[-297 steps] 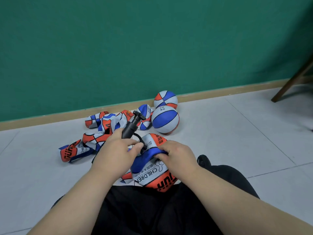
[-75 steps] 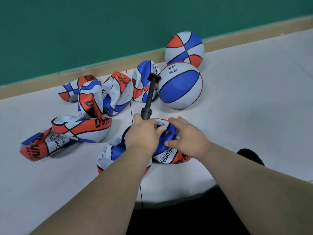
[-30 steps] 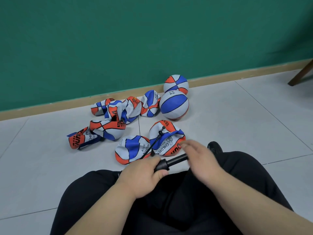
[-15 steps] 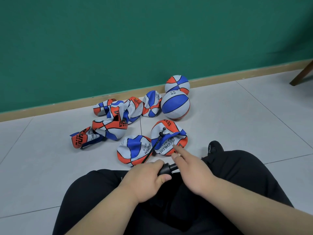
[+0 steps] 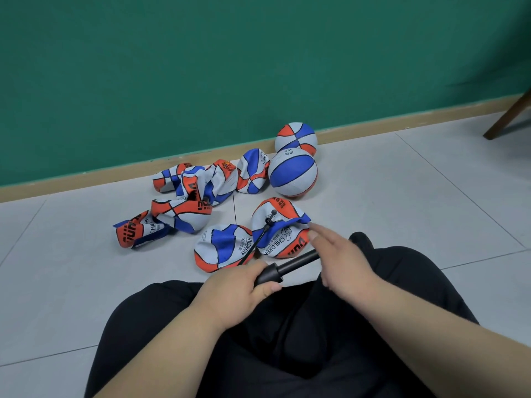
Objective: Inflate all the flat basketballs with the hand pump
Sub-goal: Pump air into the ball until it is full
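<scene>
Far left on the pale grey tiled floor [image 5: 71,254], a heap of crumpled flat basketballs in orange, blue and white [image 5: 184,202] lies near the wooden skirting board [image 5: 86,183] of the green wall [image 5: 201,67]. Nearer and to the right of it lies a single flattened orange, blue and white ball [image 5: 222,248], just beyond the person's black-trousered lap [image 5: 287,340].

The left hand [image 5: 235,291] is curled tight round the barrel of the black plastic hand pump [image 5: 296,262], with the thumb lying beside its collar. The pump lies tilted across the lap, its rod pointing right and away. A thin black hose [image 5: 260,237] runs from it up to the top of a half-collapsed ball printed CHILDREN [image 5: 280,228], which touches the flattened one.

Farther off stand two round, inflated basketballs: a blue and white one [image 5: 292,172], and an orange, blue and white one [image 5: 296,137] behind it against the skirting.

The right hand [image 5: 339,257] hovers over the far end of the rod, fingers stretched out and loosely apart, gripping nothing; whether it touches the pump cannot be told. A black shoe tip [image 5: 359,238] shows just past it. A dark wooden chair leg [image 5: 507,116] leans at the far right.
</scene>
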